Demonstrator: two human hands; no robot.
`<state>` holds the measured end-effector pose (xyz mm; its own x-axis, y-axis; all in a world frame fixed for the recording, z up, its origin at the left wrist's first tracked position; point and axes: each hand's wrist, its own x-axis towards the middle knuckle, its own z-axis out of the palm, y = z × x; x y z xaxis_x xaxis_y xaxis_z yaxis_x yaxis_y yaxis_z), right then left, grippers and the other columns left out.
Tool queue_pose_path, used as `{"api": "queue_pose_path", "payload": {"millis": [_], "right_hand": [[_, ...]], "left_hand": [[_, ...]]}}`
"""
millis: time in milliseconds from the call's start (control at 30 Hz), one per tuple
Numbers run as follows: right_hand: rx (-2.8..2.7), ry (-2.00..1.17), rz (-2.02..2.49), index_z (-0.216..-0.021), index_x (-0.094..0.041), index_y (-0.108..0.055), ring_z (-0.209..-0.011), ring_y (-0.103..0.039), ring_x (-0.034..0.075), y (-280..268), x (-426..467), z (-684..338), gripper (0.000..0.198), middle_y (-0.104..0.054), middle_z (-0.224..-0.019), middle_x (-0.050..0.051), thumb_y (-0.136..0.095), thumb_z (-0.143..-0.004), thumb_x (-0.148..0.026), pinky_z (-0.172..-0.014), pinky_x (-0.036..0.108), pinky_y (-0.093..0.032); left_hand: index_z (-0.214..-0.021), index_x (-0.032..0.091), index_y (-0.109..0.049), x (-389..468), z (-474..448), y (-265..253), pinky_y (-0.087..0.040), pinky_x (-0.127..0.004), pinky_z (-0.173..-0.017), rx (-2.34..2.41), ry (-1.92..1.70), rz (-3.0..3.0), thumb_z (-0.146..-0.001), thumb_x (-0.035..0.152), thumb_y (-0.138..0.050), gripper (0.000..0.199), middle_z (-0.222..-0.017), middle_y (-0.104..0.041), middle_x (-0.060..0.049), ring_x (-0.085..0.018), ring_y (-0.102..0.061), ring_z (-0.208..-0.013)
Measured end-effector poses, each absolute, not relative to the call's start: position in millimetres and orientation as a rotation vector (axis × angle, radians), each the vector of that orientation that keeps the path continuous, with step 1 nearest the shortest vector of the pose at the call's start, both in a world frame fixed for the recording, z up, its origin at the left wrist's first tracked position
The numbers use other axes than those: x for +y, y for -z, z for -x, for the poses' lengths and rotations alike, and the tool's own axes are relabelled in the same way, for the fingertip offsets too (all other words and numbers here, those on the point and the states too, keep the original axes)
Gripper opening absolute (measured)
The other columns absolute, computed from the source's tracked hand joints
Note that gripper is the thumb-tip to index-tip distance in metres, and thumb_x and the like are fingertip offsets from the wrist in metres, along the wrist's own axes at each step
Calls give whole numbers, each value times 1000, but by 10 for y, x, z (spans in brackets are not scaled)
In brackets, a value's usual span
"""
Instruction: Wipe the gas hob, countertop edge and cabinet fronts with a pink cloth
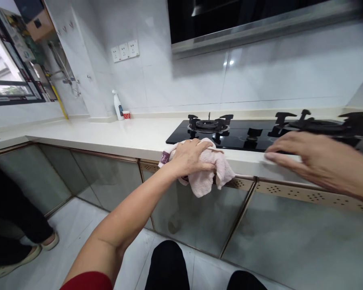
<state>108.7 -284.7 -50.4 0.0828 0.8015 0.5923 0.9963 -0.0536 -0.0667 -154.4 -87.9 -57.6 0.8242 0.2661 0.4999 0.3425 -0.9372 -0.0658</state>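
My left hand (189, 158) is closed on a pale pink cloth (199, 183) at the front edge of the white countertop (133, 139). The cloth drapes over the edge and hangs in front of the cabinet, with a purple patch showing on its left side. Over the front of the black gas stove (238, 135), my right hand (314, 157) is open, its thumb apart from the bent fingers and nothing in it. Whether that hand touches the counter edge, I cannot tell.
A white spray bottle (117, 105) and a red paper cup (126, 115) stand against the wall. Above the stove hangs a range hood (238, 40). Cabinet doors (109, 171) run below the counter. Another person's legs (16, 209) are at the left.
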Motion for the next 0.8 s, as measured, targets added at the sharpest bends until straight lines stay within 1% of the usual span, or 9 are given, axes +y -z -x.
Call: {"api": "queue_pose_path", "payload": {"millis": [33,100,200,267,400,467,600,700,800], "right_hand": [[-1814,519,1941,-93,-26,-72,-92,-63,23,547,-2789,-1093,54,-67,-100,10,-43,-92,-71,-85,41,-49],[-1842,432,1990,-92,-25,-71,-89,-61,25,633,-2679,-1114,60,-66,-95,11,-36,-91,-74,-81,41,-46],[-1810,337,1965,-99,-23,-70,-92,-60,23,661,-2571,-1176,54,-66,-97,10,-37,-94,-66,-83,37,-45],[-1842,233,1950,-98,-23,-70,-91,-60,21,602,-2538,-1236,51,-67,-97,9,-37,-95,-61,-83,34,-44],[-1775,184,2048,-81,-22,-66,-76,-59,18,502,-2509,-1379,44,-68,-84,6,-37,-93,-53,-73,32,-42],[-1692,237,2043,-80,-22,-65,-75,-59,18,528,-2505,-1445,42,-69,-86,7,-35,-93,-49,-71,32,-42],[-1636,328,1958,-90,-22,-68,-90,-62,22,656,-2483,-1528,44,-69,-101,11,-34,-94,-51,-82,35,-45],[-1645,458,1993,-99,-24,-70,-107,-58,30,704,-2449,-1523,51,-68,-110,13,-36,-92,-60,-95,46,-44],[-1642,424,2080,-108,-29,-70,-117,-54,34,693,-2429,-1477,54,-64,-122,10,-36,-90,-66,-99,55,-42]], "left_hand": [[-135,30,-53,-888,1531,574,-43,-43,-98,-458,760,2863,-82,59,-66,62,-127,-60,-6,-27,-55,-117],[-136,29,-53,-922,1475,579,-44,-43,-99,-389,790,2877,-82,57,-66,62,-128,-61,-6,-27,-55,-118],[-137,29,-52,-1035,1287,599,-44,-44,-101,-261,817,2884,-83,57,-67,63,-130,-61,-7,-27,-56,-119],[-138,29,-52,-1161,1090,607,-45,-45,-102,-165,812,2890,-83,60,-65,64,-129,-62,-8,-28,-56,-119],[-140,29,-50,-1457,650,596,-44,-47,-101,-78,792,2863,-82,65,-62,69,-126,-62,-10,-31,-56,-119],[-140,29,-49,-1559,507,591,-43,-49,-101,-125,796,2849,-82,68,-61,71,-124,-62,-10,-32,-56,-118],[-143,31,-46,-1559,524,618,-40,-50,-101,-141,811,2824,-82,67,-61,73,-129,-61,-10,-32,-56,-119],[-140,30,-49,-1390,778,641,-38,-49,-105,-129,789,2817,-82,64,-63,68,-138,-58,-9,-30,-53,-126],[-138,31,-51,-1099,1196,635,-36,-45,-108,-215,799,2836,-80,63,-67,67,-143,-56,-7,-28,-50,-130]]}}
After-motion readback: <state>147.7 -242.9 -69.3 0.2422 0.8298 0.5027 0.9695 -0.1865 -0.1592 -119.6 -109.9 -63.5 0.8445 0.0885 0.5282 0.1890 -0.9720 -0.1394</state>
